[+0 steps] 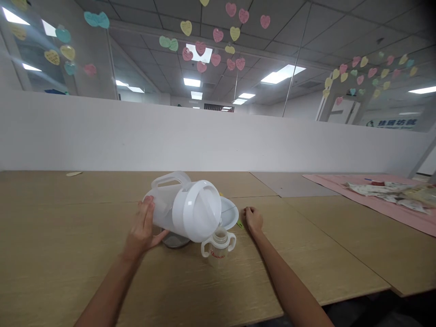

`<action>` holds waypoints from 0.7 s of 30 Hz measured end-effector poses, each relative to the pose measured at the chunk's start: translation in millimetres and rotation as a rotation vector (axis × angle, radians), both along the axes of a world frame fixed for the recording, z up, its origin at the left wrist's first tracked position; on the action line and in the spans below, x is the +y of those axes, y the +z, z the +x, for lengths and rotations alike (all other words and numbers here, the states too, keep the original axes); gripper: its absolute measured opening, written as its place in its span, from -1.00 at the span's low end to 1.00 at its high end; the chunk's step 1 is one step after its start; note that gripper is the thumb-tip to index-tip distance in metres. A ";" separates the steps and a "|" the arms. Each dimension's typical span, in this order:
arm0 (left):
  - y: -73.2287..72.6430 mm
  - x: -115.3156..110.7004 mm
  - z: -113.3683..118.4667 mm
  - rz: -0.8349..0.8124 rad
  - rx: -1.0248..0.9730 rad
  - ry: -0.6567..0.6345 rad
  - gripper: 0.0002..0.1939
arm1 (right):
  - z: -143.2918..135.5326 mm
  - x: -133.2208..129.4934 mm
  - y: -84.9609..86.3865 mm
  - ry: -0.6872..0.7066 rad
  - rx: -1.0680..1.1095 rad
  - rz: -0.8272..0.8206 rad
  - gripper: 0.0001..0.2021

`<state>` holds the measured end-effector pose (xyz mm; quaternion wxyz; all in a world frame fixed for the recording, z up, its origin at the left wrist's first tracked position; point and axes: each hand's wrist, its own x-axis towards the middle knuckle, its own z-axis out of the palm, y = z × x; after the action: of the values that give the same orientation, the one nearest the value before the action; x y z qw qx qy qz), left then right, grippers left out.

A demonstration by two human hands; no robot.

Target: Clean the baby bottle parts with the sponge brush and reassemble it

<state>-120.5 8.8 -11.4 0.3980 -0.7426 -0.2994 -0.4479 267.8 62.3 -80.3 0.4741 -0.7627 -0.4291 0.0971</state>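
My left hand (145, 229) is wrapped round the lower body of a translucent pitcher (165, 204), which is tipped on its side with its white lid toward the right. The lid's edge is just above the open mouth of a clear bottle (219, 249) with two white handles and red lettering, upright on the table. Whether liquid flows is too small to tell. A white bowl (229, 213) stands behind the bottle. To its right my right hand (253, 219) rests on the table with curled fingers, near a small green item (240, 224); what it holds, if anything, is hidden.
A grey round object (175, 240) lies under the pitcher on the wooden table (68, 254). At the right, a pink cloth (368, 204) bears packets and a pen. A flat pale piece (74, 174) lies at the back left, before a white partition (153, 136).
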 end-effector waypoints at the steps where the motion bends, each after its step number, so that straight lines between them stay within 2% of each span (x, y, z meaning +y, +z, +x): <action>1: 0.3 -0.1 -0.5 0.005 -0.001 0.003 0.01 | 0.2 0.3 -0.5 0.000 -0.002 0.000 -0.65; 21: -4.2 3.7 -5.2 -0.040 -0.016 0.033 0.02 | 1.7 3.0 -4.4 0.003 -0.033 -0.012 -0.63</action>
<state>-125.7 12.6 -15.6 0.3878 -0.7418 -0.3236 -0.4411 269.5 65.3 -84.7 0.4621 -0.7664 -0.4374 0.0881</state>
